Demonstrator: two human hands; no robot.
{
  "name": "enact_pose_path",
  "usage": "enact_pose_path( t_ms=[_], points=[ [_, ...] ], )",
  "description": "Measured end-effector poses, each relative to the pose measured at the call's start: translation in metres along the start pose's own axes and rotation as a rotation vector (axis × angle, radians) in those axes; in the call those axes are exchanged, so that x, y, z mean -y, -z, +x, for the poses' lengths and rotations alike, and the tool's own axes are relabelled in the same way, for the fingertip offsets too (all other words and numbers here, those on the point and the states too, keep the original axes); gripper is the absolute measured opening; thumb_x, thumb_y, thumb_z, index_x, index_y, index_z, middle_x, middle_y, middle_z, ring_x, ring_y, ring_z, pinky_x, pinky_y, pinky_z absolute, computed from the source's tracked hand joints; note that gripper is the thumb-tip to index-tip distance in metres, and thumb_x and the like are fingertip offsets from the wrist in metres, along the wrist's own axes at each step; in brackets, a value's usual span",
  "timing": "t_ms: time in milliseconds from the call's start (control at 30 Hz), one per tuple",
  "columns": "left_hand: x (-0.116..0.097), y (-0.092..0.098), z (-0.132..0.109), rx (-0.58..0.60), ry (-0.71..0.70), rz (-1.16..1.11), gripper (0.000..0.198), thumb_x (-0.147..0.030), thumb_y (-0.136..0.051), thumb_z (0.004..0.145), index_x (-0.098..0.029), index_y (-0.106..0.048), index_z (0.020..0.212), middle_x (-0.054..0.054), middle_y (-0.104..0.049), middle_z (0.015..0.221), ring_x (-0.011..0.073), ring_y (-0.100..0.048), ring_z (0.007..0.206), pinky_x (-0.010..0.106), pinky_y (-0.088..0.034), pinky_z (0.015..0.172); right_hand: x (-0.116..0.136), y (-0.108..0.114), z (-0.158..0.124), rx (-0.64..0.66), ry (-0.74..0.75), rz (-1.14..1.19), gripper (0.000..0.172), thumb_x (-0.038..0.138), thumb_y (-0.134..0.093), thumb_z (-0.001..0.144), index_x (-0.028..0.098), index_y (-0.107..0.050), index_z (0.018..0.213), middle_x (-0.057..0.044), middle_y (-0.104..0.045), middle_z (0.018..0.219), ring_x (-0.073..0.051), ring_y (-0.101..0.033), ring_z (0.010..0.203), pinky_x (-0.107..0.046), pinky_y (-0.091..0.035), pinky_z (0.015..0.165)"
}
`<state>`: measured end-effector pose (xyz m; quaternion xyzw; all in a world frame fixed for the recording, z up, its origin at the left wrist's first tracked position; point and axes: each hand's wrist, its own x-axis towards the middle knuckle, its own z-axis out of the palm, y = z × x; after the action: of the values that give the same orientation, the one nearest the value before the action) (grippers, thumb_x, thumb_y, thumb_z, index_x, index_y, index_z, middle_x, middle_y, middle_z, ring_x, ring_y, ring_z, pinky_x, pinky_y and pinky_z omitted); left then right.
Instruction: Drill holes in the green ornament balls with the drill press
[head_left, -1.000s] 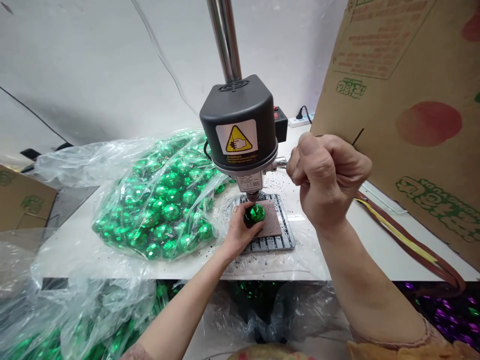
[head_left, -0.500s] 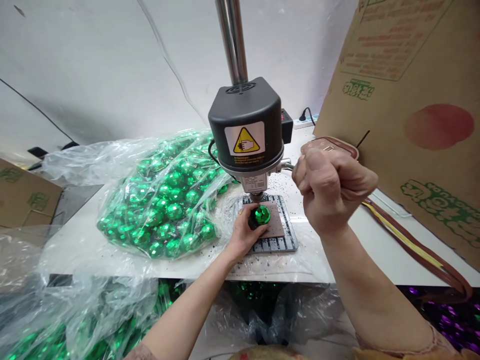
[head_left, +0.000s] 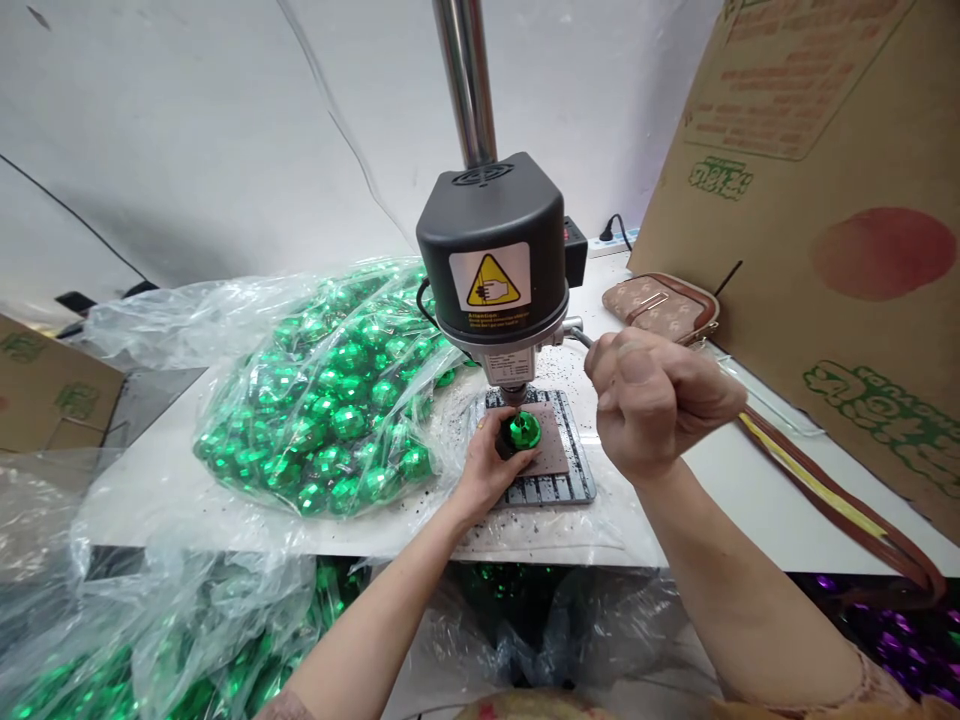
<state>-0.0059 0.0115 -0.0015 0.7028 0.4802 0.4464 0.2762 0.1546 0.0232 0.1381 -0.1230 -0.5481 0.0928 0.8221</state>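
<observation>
A black drill press [head_left: 491, 250] with a yellow warning label stands in the middle of the head view. Under its chuck [head_left: 514, 394], a shiny green faceted ball [head_left: 523, 430] rests on a brownish pad [head_left: 553, 440] over the slotted metal base [head_left: 541, 490]. My left hand [head_left: 487, 462] is closed around the ball's left and near side, thumb in front. To the right of the drill head, my right hand [head_left: 652, 395] makes a fist around the feed lever [head_left: 579, 336]; the grip end is hidden in the fingers. Dark shavings lie around the base.
A clear plastic bag [head_left: 330, 390] full of green balls lies left of the drill. At right are a patterned pouch [head_left: 656, 300], its brown strap [head_left: 840, 500] and a tall cardboard box [head_left: 832, 220]. More bagged balls [head_left: 217, 650] sit below the table's front edge.
My right hand has moved down a little with the lever, uncovering more of the pouch. My left hand and the green ball have stayed in place.
</observation>
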Motion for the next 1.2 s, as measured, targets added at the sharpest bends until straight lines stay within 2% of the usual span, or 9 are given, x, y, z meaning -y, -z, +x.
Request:
enact_pose_path(
  t_ms=[167,300,567,900,1033,1100,1200],
  points=[
    [0.000,0.001,0.000,0.014,0.006,-0.006,0.051,-0.025,-0.081,0.076,-0.022,-0.059,0.121,0.008,-0.068,0.119,0.0269,-0.065,0.111,0.044,-0.052,0.097,-0.002,0.002,-0.003,0.004,0.013,-0.025,0.050,0.026,-0.061,0.090,0.019,-0.029,0.052,0.006,-0.026,0.045,-0.006,-0.025,0.040,-0.029,-0.018,0.043],
    [-0.001,0.000,0.000,0.007,0.006,-0.017,0.050,-0.026,-0.082,0.076,-0.022,-0.059,0.120,0.008,-0.068,0.119,0.0270,-0.065,0.110,0.044,-0.052,0.096,-0.002,0.003,-0.005,0.020,0.034,0.007,0.045,0.017,-0.060,0.088,0.018,-0.030,0.054,0.006,-0.028,0.047,-0.005,-0.026,0.041,-0.027,-0.019,0.043],
    [0.001,-0.001,0.000,0.002,0.009,-0.024,0.049,-0.025,-0.081,0.075,-0.021,-0.059,0.119,0.009,-0.068,0.118,0.0271,-0.065,0.109,0.044,-0.051,0.096,-0.005,0.004,-0.007,0.044,0.148,0.016,0.045,0.011,-0.057,0.086,0.019,-0.023,0.057,0.007,-0.026,0.049,-0.004,-0.024,0.043,-0.025,-0.021,0.042],
    [-0.006,-0.001,-0.002,-0.037,0.068,-0.041,0.051,-0.023,-0.082,0.073,-0.021,-0.057,0.117,0.006,-0.068,0.110,0.0238,-0.067,0.101,0.038,-0.054,0.090,-0.007,0.008,-0.020,0.039,0.186,0.037,0.045,0.001,-0.055,0.082,0.019,-0.023,0.057,0.008,-0.027,0.050,-0.003,-0.027,0.042,-0.025,-0.024,0.044],
    [-0.007,-0.001,-0.001,-0.034,0.068,-0.042,0.051,-0.023,-0.083,0.073,-0.021,-0.057,0.117,0.006,-0.069,0.110,0.0234,-0.067,0.100,0.038,-0.054,0.089,0.001,0.002,-0.012,-0.002,0.046,-0.008,0.049,0.008,-0.059,0.086,0.018,-0.024,0.054,0.007,-0.027,0.048,-0.003,-0.027,0.041,-0.026,-0.023,0.043],
    [-0.007,-0.001,0.001,-0.035,0.071,-0.027,0.051,-0.023,-0.082,0.074,-0.021,-0.057,0.118,0.006,-0.069,0.111,0.0235,-0.068,0.100,0.038,-0.054,0.088,0.007,-0.005,0.001,-0.030,-0.034,-0.014,0.048,0.014,-0.060,0.089,0.017,-0.030,0.052,0.007,-0.029,0.046,-0.003,-0.028,0.039,-0.026,-0.020,0.042],
    [-0.010,-0.001,-0.001,-0.075,0.056,0.026,0.049,-0.024,-0.081,0.075,-0.022,-0.057,0.118,0.006,-0.069,0.110,0.0236,-0.068,0.100,0.039,-0.055,0.088,0.014,-0.015,0.022,-0.059,-0.143,-0.006,0.044,0.019,-0.063,0.090,0.019,-0.039,0.053,0.007,-0.035,0.045,-0.005,-0.031,0.039,-0.027,-0.023,0.041]
  ],
)
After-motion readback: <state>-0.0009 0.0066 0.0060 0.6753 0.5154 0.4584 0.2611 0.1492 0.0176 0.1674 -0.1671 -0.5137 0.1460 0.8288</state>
